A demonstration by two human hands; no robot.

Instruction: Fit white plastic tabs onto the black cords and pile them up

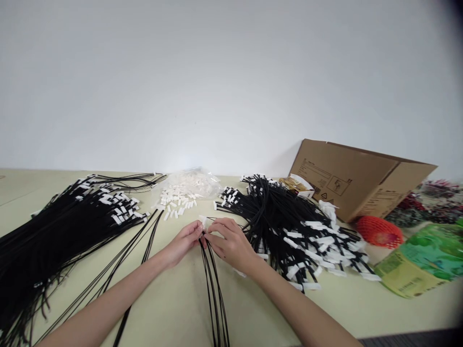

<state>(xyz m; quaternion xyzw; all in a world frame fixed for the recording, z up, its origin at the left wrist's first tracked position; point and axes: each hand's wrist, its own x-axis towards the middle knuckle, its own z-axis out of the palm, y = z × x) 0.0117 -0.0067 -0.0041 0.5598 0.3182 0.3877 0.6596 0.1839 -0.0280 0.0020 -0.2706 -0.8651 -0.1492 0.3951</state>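
Note:
My left hand [185, 242] and my right hand [230, 244] meet at the middle of the pale table [173, 308]. Both pinch the top end of a thin bunch of black cables [214, 284] that runs back toward me. A small white connector [203, 222] sits at my fingertips, touching the cable end. Just beyond the hands lies a heap of loose white connectors [180, 201] spilling from a clear plastic bag [191, 182].
A large pile of black cables with white ends [65, 221] covers the left. Another tangled pile [289, 221] lies right of my hands. A tipped cardboard box [356, 178], an orange mesh net [379, 231] and green packets [423, 262] are at the right.

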